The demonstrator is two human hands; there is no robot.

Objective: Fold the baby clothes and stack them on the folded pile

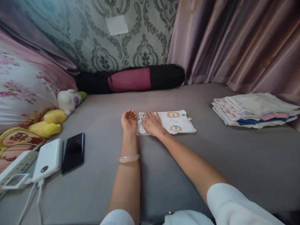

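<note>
A folded white cloth (179, 122) printed with orange lion faces and green leaves lies flat on the grey bed sheet (100, 193). My right hand (152, 122) rests palm down on its left part, fingers stretched out. Beside the cloth's left edge is my left hand (129, 121), turned on its side with the palm up and the fingers loosely curled. Nothing shows in that palm, and a pale bangle (128, 158) circles the wrist. A small white tag (189, 118) sticks out from the cloth's right edge.
To the right is a stack of folded cloths (255, 109). At left lie a black phone (73, 153), a white power bank (47, 159) with cables, a power strip (17, 167) and plush toys (48, 123). A long black and maroon bag (131, 78) lies along the wall.
</note>
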